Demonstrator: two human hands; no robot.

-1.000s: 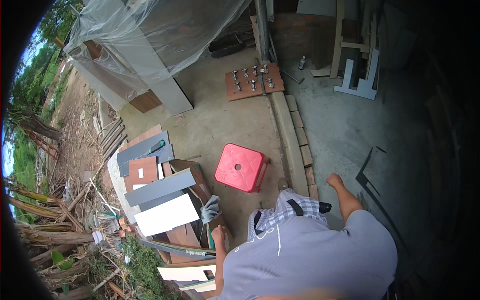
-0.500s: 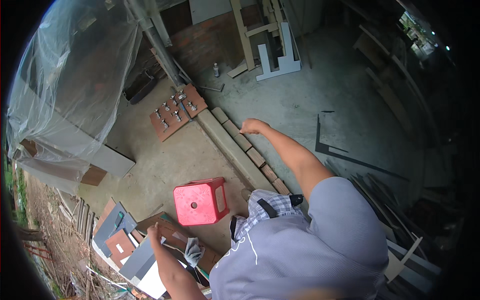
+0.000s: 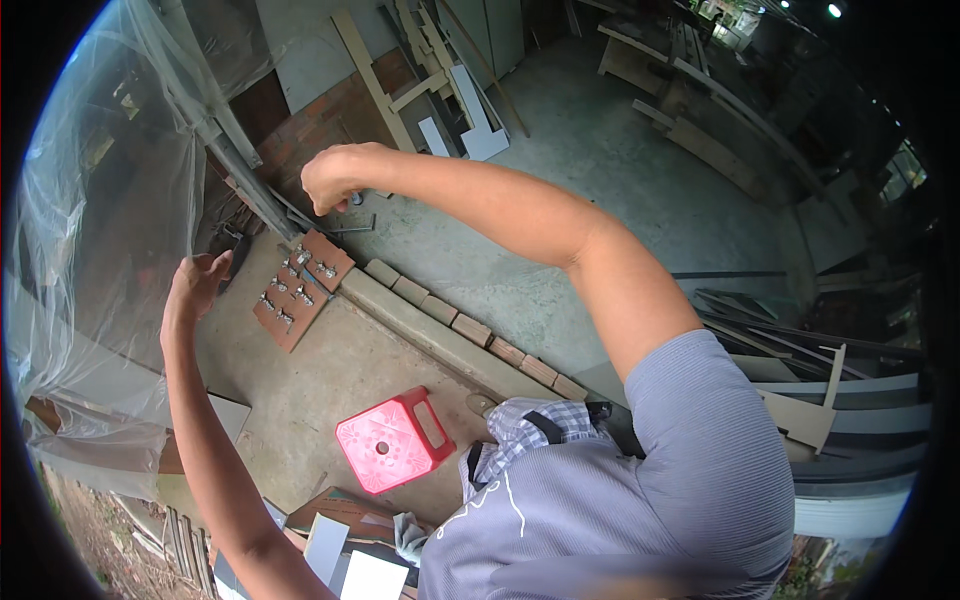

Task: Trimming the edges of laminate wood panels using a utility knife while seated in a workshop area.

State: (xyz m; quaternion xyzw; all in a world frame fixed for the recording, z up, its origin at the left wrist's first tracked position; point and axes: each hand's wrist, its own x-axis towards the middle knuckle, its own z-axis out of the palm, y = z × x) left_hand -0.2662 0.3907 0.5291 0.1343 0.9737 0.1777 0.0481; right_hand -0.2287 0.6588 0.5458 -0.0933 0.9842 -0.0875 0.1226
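Both my arms are raised and reach forward. My left hand (image 3: 198, 285) is in the air at the left, in front of the hanging plastic sheet (image 3: 100, 210); its thumb stands apart from the bent fingers and nothing shows in it. Farther forward, my right hand (image 3: 340, 180) is curled closed with the knuckles up, and the inside of its grip is hidden. Below and between them, a brown board (image 3: 290, 325) lies on the concrete, bearing several small silver metal fittings (image 3: 303, 293). Neither hand touches the board.
A pink plastic stool (image 3: 385, 445) stands in front of me. A low concrete ledge (image 3: 430, 335) with a row of bricks (image 3: 470, 330) runs diagonally across the floor. Boards lean at the far wall; long strips (image 3: 760, 335) are stacked at right. Cartons and panels (image 3: 375, 577) lie lower left.
Both hands have risen and moved forward, the right one also to the left. The view has turned, so the board and stool appear lower and the board farther left.
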